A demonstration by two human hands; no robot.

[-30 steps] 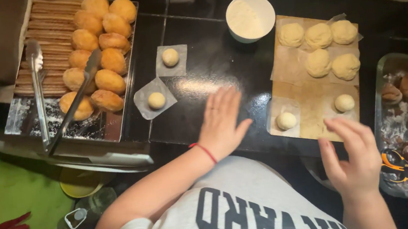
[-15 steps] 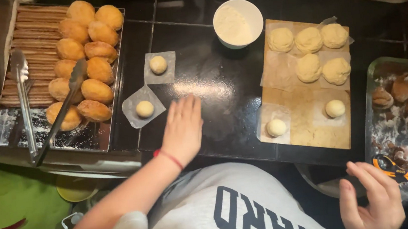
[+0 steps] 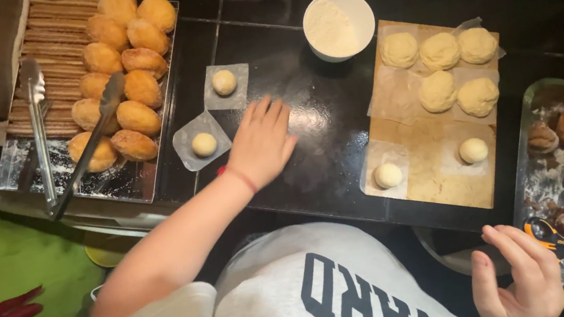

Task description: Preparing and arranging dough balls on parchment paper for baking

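Left hand (image 3: 262, 142) flat on the dark countertop (image 3: 323, 168), palm down, fingers spread and empty, gripping nothing; perhaps pressing or rolling something beneath, though nothing visible under the palm. Thin red band at the wrist. Just beside the fingers, toward the thumb side, a small dough ball (image 3: 204, 144) on its own square of clear wrap (image 3: 186, 136), not touching the hand. Just past the fingertips, a second small dough ball (image 3: 224, 82) on a similar square, apparently kept apart on separate sheets against sticking. Farther out on that side, a foil-lined tray (image 3: 162, 168) of golden fried buns (image 3: 134, 83) packed in rows beside wooden slats, probably draining; metal tongs (image 3: 40, 130) and a second long utensil (image 3: 90, 150) resting across it within easy reach.

Beyond the fingertips and away to the other side, a white bowl of flour (image 3: 338, 25), near enough for dusting. Past that, a brown paper sheet (image 3: 431, 180) carrying five flattened dough rounds (image 3: 439, 51) and, nearer the body, two smaller round balls (image 3: 389, 175), one on clear wrap.

Right hand (image 3: 520, 280) low at the frame's corner, off the counter, open with fingers loosely curled, holding nothing. Just beside it, orange-handled scissors (image 3: 560, 240) on the rim of a floured glass dish (image 3: 532, 186) with dark coated pieces inside. Grey printed sweatshirt below.
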